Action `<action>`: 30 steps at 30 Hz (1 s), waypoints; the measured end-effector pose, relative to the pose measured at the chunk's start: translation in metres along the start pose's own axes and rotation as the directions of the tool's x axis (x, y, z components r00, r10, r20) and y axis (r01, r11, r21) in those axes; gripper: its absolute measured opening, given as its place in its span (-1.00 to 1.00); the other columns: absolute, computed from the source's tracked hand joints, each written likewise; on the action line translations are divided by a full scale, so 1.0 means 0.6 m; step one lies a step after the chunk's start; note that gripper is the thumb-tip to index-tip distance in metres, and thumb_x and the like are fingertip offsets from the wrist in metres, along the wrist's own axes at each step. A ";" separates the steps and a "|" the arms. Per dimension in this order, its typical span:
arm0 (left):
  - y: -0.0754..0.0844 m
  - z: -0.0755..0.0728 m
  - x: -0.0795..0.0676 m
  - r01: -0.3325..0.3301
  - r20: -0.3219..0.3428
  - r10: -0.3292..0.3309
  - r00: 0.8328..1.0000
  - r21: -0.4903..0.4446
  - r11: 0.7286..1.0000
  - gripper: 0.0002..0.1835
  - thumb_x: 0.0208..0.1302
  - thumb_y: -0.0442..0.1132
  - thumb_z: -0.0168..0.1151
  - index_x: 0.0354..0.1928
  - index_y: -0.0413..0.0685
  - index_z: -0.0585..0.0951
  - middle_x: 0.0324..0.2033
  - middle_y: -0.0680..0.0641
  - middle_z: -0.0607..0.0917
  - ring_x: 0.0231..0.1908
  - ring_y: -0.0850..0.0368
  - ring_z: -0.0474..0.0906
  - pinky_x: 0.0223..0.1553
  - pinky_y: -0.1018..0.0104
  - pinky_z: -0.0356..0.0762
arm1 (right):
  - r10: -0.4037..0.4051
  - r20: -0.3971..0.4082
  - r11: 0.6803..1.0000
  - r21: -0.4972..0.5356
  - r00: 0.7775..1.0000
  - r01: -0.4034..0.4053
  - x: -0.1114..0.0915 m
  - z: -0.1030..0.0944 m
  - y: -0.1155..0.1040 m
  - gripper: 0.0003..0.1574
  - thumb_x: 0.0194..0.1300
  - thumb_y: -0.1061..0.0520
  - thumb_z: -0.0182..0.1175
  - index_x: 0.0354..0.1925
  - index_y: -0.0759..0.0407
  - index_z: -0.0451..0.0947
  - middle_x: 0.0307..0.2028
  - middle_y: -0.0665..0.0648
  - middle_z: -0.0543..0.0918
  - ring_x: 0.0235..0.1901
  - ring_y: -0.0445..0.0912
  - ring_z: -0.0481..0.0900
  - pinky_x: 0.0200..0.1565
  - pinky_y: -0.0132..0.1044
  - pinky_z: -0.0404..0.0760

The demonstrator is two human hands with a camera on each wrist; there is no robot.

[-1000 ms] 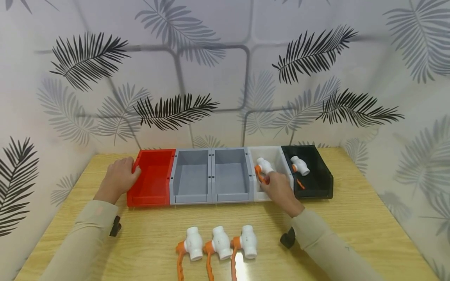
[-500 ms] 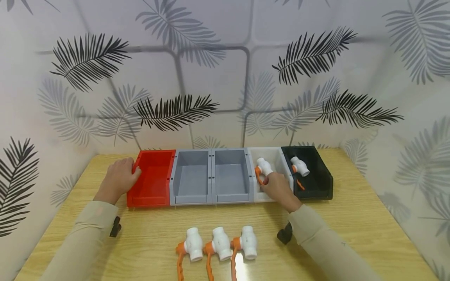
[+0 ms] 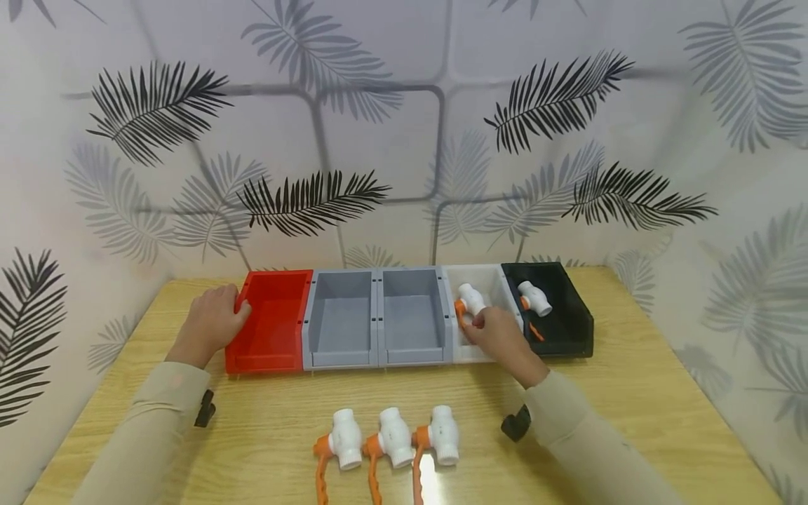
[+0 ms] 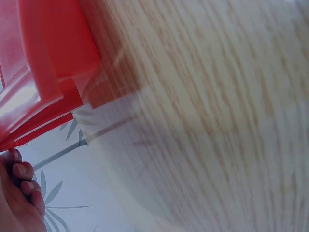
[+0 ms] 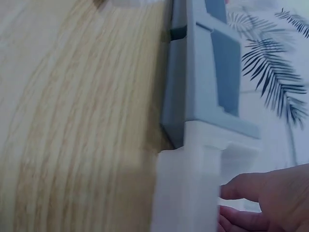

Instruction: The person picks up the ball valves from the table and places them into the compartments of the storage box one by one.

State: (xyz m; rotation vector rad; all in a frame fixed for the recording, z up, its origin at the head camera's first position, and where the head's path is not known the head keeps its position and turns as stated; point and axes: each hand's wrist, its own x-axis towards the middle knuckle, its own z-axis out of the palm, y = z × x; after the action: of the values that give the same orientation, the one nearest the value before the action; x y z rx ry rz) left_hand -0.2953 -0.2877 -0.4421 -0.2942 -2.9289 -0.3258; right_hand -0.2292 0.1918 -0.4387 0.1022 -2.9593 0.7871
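Observation:
My left hand (image 3: 213,319) grips the left wall of the red bin (image 3: 275,361), thumb over the rim. Curled fingertips (image 4: 22,170) show below the red plastic in the left wrist view. My right hand (image 3: 503,341) reaches into the white bin (image 3: 494,275), its thumb and fingers at the orange handle of a white ball valve (image 3: 472,297). They pinch the handle's lower end, which is hidden behind them. In the right wrist view the thumb (image 5: 244,186) is seen behind the bin's white wall; the valve is out of sight there.
Two grey bins (image 3: 341,358) stand between the red and white ones. A black bin (image 3: 577,344) at the right holds another ball valve (image 3: 535,299). Three more valves, such as the rightmost valve (image 3: 445,436), lie in a row on the wooden table (image 3: 265,435). A patterned wall rises behind.
The orange handle in the white bin has swung lower, and the right hand has shifted slightly with it. My left hand keeps its place on the red bin.

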 end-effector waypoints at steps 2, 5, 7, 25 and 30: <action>-0.001 0.001 0.000 0.000 0.001 0.000 1.000 0.004 1.000 -0.79 0.15 -0.13 -0.07 -0.48 -0.13 0.31 -0.64 -0.08 0.35 -0.56 -0.02 0.30 -0.51 0.16 0.16 | 0.006 -0.012 1.000 0.004 1.000 -0.006 -0.009 -0.010 -0.008 -0.78 0.06 0.09 0.20 -0.45 0.26 0.54 -0.54 0.07 0.52 -0.56 -0.10 0.42 -0.51 -0.31 0.40; -0.001 0.001 0.001 -0.001 0.001 0.001 1.000 0.011 1.000 -0.79 0.15 -0.13 -0.07 -0.49 -0.12 0.31 -0.65 -0.07 0.34 -0.57 -0.01 0.30 -0.52 0.17 0.16 | 0.001 -0.032 1.000 0.003 0.999 -0.001 -0.027 -0.027 -0.022 -0.79 0.08 0.09 0.18 -0.42 0.25 0.54 -0.52 0.07 0.54 -0.53 -0.11 0.43 -0.48 -0.30 0.43; -0.001 0.000 0.001 -0.004 -0.003 0.004 1.000 0.009 1.000 -0.79 0.15 -0.13 -0.08 -0.50 -0.12 0.31 -0.66 -0.07 0.34 -0.58 -0.01 0.29 -0.53 0.17 0.16 | -0.027 -0.047 1.000 -0.002 0.999 0.027 -0.043 -0.037 -0.033 -0.81 0.08 0.09 0.18 -0.44 0.22 0.55 -0.55 0.04 0.54 -0.55 -0.14 0.43 -0.49 -0.31 0.43; 0.002 -0.004 -0.001 -0.001 -0.006 0.001 1.000 -0.007 1.000 -0.80 0.15 -0.14 -0.08 -0.50 -0.12 0.32 -0.66 -0.07 0.35 -0.58 -0.01 0.30 -0.53 0.17 0.16 | -0.118 0.150 0.992 0.050 0.982 0.112 -0.213 -0.048 -0.113 -0.80 0.06 -0.03 0.19 -0.59 -0.01 0.52 -0.68 -0.18 0.42 -0.65 -0.29 0.34 -0.56 -0.44 0.37; 0.004 -0.004 -0.001 0.003 0.003 -0.003 1.000 -0.008 1.000 -0.80 0.15 -0.14 -0.08 -0.49 -0.12 0.31 -0.65 -0.08 0.35 -0.56 -0.02 0.30 -0.51 0.16 0.15 | -0.127 0.305 0.990 0.098 0.944 0.101 -0.245 -0.030 -0.124 -0.71 0.07 -0.12 0.18 -0.55 0.05 0.54 -0.66 -0.15 0.42 -0.62 -0.27 0.33 -0.53 -0.42 0.37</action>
State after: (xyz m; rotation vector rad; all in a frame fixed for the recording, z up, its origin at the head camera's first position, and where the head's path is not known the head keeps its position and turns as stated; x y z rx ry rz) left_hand -0.2937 -0.2861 -0.4393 -0.2923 -2.9321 -0.3377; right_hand -0.0759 0.1425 -0.4001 0.4387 -3.1717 0.9554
